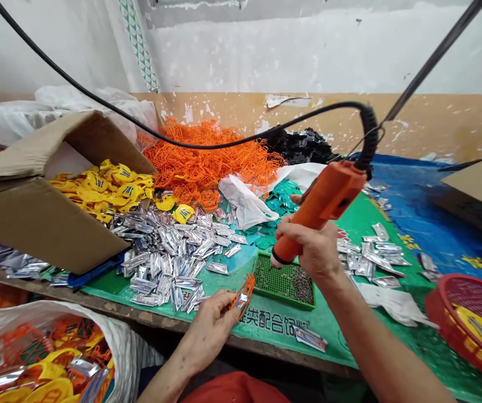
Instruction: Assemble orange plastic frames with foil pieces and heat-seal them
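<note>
My right hand [314, 243] is wrapped round an orange electric screwdriver [319, 210], its nose tilted down to the left above a green tray [280, 299]. Small dark screws [302, 284] lie heaped at the tray's right end. Near the table's front edge, my left hand [213, 322] pinches an orange plastic frame [247, 294] with a shiny metal blade piece on it. The frame is held just left of the tray. Loose silvery blade pieces [169, 252] are piled beyond my left hand.
A tipped cardboard box [56, 224] spills yellow plastic parts [127, 184]. Orange frames [207, 157] heap up behind, beside black parts [302, 146]. A white sack [119, 341] stands front left, a red basket [438, 302] at right. The screwdriver's black cable [224, 146] arches across.
</note>
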Demonstrator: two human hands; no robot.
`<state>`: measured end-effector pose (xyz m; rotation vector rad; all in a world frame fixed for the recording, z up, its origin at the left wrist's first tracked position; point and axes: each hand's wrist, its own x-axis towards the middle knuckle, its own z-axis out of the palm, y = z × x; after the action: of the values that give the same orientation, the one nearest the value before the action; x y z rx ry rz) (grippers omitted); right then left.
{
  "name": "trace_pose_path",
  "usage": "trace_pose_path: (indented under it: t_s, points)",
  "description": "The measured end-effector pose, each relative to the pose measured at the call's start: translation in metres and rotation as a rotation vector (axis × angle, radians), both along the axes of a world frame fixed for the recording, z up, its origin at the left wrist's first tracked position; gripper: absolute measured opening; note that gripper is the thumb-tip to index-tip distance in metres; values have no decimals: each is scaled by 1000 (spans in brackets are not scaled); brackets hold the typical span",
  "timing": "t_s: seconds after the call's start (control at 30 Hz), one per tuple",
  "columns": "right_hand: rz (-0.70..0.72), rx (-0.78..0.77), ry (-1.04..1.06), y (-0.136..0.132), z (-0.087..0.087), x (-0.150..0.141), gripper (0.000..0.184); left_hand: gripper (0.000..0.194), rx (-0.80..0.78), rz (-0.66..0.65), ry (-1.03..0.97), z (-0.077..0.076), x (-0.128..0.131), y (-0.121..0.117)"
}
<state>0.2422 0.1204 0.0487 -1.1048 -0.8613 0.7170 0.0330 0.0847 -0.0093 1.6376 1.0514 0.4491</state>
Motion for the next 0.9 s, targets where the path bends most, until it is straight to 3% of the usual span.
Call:
trace_pose_path:
  t_s: [0.13,0.3,0.57,0.7,0.9]
  points:
    - [-127,-25,-47,10,-20,-7,24,37,22,-124,63,8,1,13]
    - [-164,7,-34,13,-27,-7,19,36,112,-234,87,12,-1,21]
    - [-116,41,-14,16,-38,-6,27,35,127,-198,54,8,1,21]
    - [-108,33,-19,16,-38,-6,24,38,48,-134,22,12,1,14]
    - [-109,30,-47,14,-37,-8,19,34,-242,-70,-82,12,0,10]
